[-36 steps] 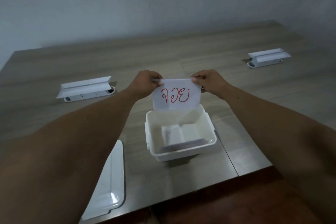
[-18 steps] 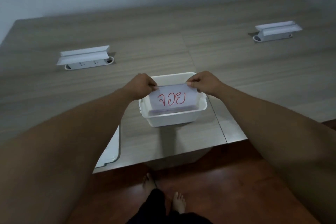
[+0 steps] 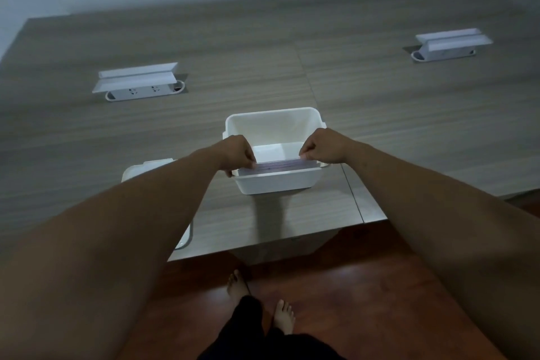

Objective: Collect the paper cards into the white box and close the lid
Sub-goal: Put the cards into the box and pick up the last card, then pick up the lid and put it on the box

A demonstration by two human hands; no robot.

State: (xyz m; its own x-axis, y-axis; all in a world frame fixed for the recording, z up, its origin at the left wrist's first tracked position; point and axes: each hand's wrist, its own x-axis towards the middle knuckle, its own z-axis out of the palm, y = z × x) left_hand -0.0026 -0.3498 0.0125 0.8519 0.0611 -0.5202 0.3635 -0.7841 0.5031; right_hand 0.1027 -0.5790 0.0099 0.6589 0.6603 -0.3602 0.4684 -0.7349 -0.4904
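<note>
The white box [image 3: 274, 184] stands open on the wooden table near its front edge. Several paper cards [image 3: 277, 166] stand on edge inside it against the near wall; only their top edges show. My left hand [image 3: 238, 153] pinches the left end of the cards' top edge, and my right hand [image 3: 323, 146] pinches the right end. Both hands sit over the box's near rim. The box's white lid [image 3: 152, 168] lies flat on the table to the left, mostly hidden under my left forearm.
Two white pop-up socket units stand open on the table, one at the back left [image 3: 137, 82] and one at the back right [image 3: 450, 44]. The table's front edge [image 3: 263, 245] runs just behind my bare feet [image 3: 260, 301] on the reddish floor.
The card with red writing that my hands held above the box has gone down into it among the other cards. The camera tilted down, so floor and feet came into view.
</note>
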